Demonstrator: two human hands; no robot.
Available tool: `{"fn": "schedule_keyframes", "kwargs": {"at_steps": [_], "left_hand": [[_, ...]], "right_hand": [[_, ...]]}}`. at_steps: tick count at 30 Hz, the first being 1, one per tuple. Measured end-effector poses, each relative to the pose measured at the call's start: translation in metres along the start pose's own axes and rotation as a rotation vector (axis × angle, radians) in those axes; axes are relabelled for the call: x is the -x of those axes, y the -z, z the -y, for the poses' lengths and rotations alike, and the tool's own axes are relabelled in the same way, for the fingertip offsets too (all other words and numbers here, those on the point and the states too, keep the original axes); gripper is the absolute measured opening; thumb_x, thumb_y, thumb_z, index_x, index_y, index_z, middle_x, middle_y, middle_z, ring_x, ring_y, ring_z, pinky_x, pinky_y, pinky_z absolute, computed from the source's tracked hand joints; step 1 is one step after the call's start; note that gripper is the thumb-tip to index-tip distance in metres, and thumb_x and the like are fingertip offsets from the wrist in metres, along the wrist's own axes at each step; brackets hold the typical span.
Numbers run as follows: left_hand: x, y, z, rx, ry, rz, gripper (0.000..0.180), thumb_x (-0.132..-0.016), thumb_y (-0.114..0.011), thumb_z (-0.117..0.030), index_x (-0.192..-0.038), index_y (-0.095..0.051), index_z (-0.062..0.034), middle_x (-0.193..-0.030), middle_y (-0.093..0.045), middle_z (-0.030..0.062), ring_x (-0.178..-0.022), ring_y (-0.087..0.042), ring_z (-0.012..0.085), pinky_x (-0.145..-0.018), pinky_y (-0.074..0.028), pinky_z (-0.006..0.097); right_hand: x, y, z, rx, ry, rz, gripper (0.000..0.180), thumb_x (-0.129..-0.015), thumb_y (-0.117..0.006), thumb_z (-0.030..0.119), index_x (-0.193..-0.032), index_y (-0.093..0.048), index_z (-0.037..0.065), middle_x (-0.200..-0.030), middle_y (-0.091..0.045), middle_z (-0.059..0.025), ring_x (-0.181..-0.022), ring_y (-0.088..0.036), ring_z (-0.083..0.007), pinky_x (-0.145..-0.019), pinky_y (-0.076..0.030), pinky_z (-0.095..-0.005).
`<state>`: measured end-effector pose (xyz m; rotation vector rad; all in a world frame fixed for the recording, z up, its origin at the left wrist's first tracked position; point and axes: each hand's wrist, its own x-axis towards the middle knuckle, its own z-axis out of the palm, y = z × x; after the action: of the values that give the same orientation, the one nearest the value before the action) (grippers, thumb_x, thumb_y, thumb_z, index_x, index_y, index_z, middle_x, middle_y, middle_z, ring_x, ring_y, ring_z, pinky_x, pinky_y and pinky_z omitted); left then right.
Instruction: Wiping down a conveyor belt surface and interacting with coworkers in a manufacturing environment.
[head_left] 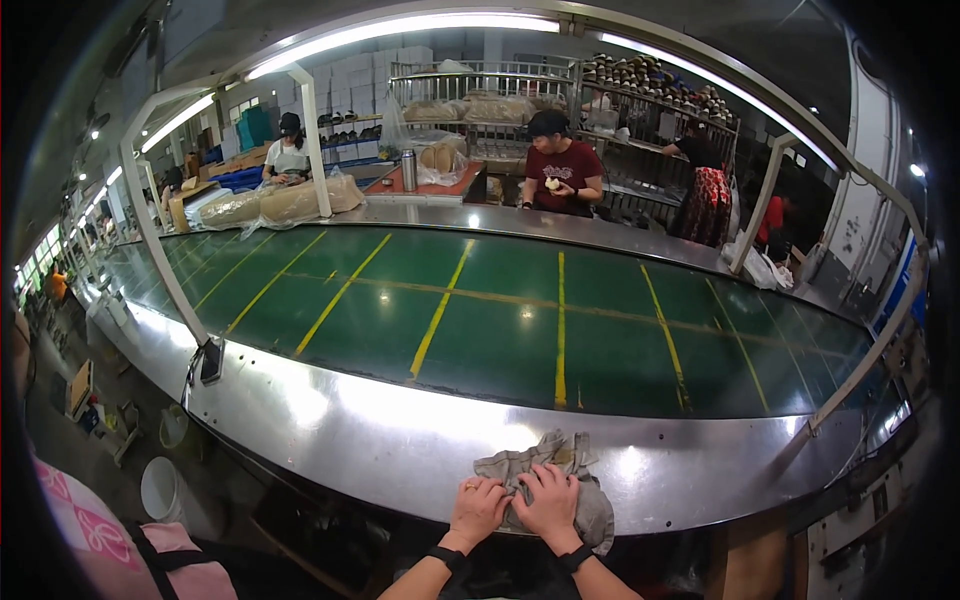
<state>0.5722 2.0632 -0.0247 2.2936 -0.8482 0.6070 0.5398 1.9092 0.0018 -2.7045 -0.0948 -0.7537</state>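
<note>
steel ledge (400,440) | grey rag (560,470), seemingly crumpled | green conveyor belt (500,310) behind

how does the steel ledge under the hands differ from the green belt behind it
The steel ledge is bare shiny metal, while the green belt is dark green with yellow lines. The ledge carries a crumpled grey cloth under the left hand and right hand; the belt carries nothing here. Both curve alike and reflect the lights.

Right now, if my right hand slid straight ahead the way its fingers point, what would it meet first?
The right hand already presses on the crumpled grey cloth, so it would push into that bunch first. Beyond it lie the steel ledge and then the green conveyor belt, which look free in that line.
</note>
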Motion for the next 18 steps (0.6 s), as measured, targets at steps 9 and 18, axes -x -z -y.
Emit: {"fn": "schedule_keyframes", "kwargs": {"at_steps": [9, 18], "left_hand": [[-0.0004, 0.0026, -0.0009, 0.063, 0.018, -0.003, 0.014, -0.075, -0.069, -0.014, -0.079, -0.057, -0.0077, -0.090, -0.061, 0.0069, -0.089, -0.056, 0.0273, -0.084, -0.040, 0.039], [-0.0004, -0.0046, 0.0000, 0.069, 0.019, -0.013, 0.017, -0.077, -0.067, -0.015, -0.088, -0.055, -0.0082, -0.087, -0.059, 0.0064, -0.085, -0.055, 0.0267, -0.081, -0.040, 0.040]], "right_hand": [[-0.0006, 0.0031, 0.0026, 0.007, 0.007, -0.019, 0.029, -0.067, -0.068, 0.027, -0.094, -0.066, 0.017, -0.110, -0.061, -0.0052, -0.110, -0.051, -0.0249, -0.088, -0.034, -0.0448], [-0.0020, 0.0043, -0.0008, -0.006, 0.012, -0.027, 0.028, -0.069, -0.067, 0.027, -0.094, -0.067, 0.016, -0.112, -0.061, -0.0055, -0.110, -0.050, -0.0249, -0.088, -0.033, -0.0447]]}}
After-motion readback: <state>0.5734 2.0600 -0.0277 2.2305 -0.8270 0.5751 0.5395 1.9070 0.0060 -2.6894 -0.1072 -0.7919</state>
